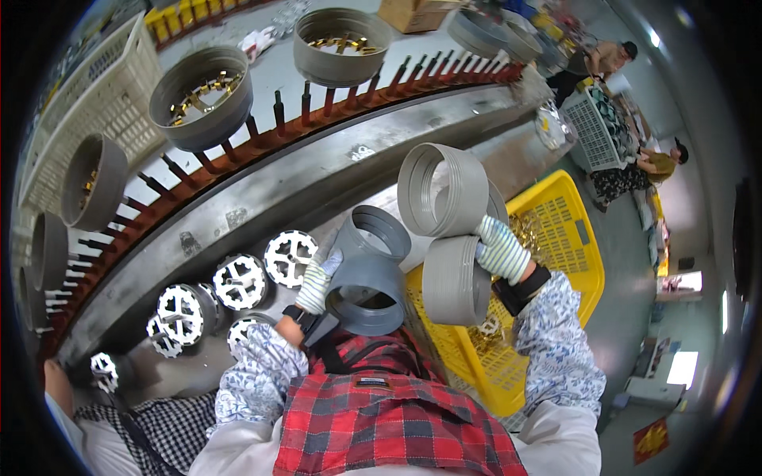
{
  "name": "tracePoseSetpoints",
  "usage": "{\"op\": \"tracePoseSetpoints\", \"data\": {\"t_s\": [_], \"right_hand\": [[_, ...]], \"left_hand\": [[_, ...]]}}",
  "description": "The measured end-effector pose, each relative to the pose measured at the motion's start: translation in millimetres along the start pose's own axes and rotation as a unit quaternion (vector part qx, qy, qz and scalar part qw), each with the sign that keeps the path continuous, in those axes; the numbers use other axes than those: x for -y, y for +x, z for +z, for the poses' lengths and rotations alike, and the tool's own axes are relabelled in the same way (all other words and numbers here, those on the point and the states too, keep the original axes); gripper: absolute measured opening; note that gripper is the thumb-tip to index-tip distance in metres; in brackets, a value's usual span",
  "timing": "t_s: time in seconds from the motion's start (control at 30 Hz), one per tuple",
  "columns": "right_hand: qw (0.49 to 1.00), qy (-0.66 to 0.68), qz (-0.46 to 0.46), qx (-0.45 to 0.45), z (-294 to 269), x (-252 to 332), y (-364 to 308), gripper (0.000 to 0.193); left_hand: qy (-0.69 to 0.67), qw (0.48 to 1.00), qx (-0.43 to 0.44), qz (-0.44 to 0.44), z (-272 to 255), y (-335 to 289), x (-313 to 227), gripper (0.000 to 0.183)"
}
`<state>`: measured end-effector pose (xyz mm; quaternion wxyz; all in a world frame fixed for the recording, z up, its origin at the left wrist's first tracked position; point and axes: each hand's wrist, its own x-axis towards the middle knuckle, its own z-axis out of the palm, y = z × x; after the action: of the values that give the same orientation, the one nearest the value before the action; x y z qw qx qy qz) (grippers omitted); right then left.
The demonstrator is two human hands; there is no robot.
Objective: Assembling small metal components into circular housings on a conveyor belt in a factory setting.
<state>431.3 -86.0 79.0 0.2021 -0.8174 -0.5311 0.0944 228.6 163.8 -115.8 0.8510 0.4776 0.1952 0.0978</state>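
Grey plastic all over the middle here, guys (12 o'clock = away from the wearer). Dead centre are two dark grey rings (367, 270), squat and short-axled: the far one's mouth tips up toward 1 o'clock, the near one's faces 6, so the axis runs roughly 12 to 6. Left hand (316, 284), in a striped glove, is on their 9 o'clock side, fingers clamped on the walls, though I can't tell where every fingertip sits.

Just toward 2 o'clock are two light grey ribbed rings (454, 270). Axes go about 9 to 3; the far one's mouth looks toward 9, the near one's toward 3. Right hand (505, 250) has them from the 3 o'clock side, fingers closed on the rims where the pair meet, tips partly hidden.

Yellow basket (586, 238) at 4 o'clock, brass-coloured bits inside. White-faced slotted wheels (240, 282) at 9, down in a metal trough (317, 155). Past that, a peg rack (306, 99) curves from 9 to 1, with grey tubs (341, 70) behind. Two people (652, 165) around 2.
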Motion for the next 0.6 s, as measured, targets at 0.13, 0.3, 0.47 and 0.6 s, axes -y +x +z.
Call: {"op": "tracePoseSetpoints", "data": {"t_s": [0.13,0.3,0.47,0.6], "right_hand": [[0.984,0.043,0.029,0.17,-19.7,-42.2,65.2,0.051],[0.954,-0.009,-0.015,0.298,-5.2,-108.2,118.6,0.051],[0.832,-0.157,-0.001,0.532,25.5,-120.8,172.2,0.047],[0.838,-0.093,-0.028,0.537,56.9,-155.9,174.5,0.047]], "left_hand": [[-0.04,0.996,-0.041,-0.066,-6.8,36.4,38.6,0.062],[-0.051,0.992,-0.108,-0.048,15.6,53.0,42.7,0.058],[0.071,0.974,-0.21,-0.043,6.7,40.9,87.8,0.051],[0.177,0.951,-0.254,-0.023,11.4,11.5,94.4,0.044]]}}
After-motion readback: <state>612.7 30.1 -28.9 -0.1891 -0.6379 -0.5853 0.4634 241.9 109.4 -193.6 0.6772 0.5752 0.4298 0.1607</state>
